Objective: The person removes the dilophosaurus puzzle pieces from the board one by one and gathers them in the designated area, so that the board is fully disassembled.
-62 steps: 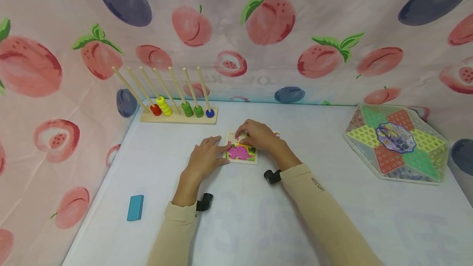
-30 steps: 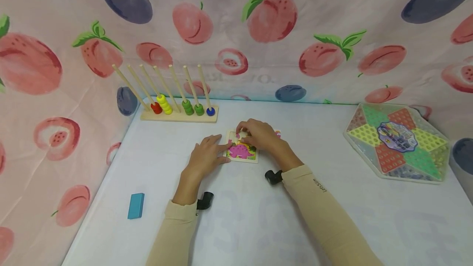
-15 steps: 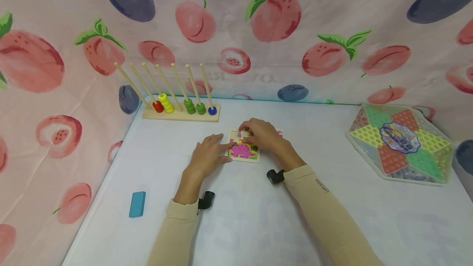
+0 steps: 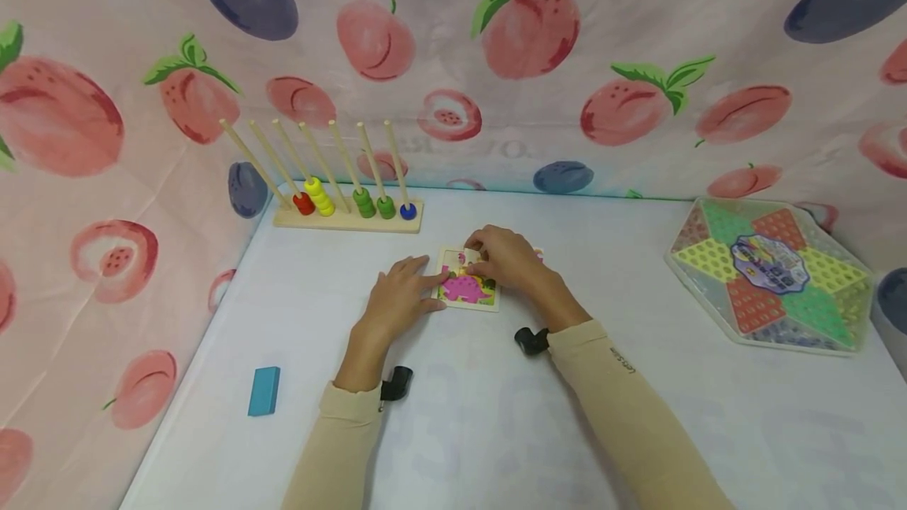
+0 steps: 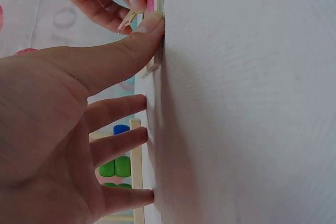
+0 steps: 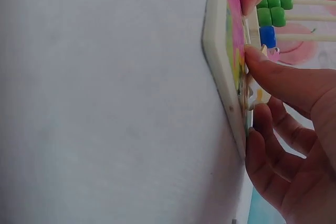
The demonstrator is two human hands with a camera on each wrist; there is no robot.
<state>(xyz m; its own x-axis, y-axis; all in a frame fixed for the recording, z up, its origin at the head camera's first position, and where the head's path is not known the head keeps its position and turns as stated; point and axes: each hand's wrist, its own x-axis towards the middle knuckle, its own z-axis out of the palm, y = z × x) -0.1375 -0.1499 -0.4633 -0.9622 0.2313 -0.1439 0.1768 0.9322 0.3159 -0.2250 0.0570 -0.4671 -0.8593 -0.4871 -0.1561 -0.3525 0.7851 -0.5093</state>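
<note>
A small jigsaw puzzle (image 4: 464, 291) in a pale wooden frame lies flat on the table, its picture a pink dinosaur on yellow and green. My right hand (image 4: 509, 260) is bent over its upper right part and pinches a puzzle piece (image 5: 126, 20) between thumb and fingers. The piece is tilted, clear in the left wrist view and mostly covered in the head view. With fingers spread and straight, my left hand (image 4: 398, 296) rests at the puzzle's left side; its thumb and index finger touch the frame, while other fingertips rest on the table.
A wooden bead counter (image 4: 347, 217) with upright rods and coloured beads stands at the back left. On the left lies a blue block (image 4: 264, 391). A hexagonal board-game box (image 4: 772, 274) sits on the right. A small pink-patterned item (image 4: 540, 253) shows partly behind my right hand.
My right hand shifts slightly right across the puzzle, still pinching the piece, and more of the upper part of the picture shows. The left hand stays in place; the head view drifts slightly.
</note>
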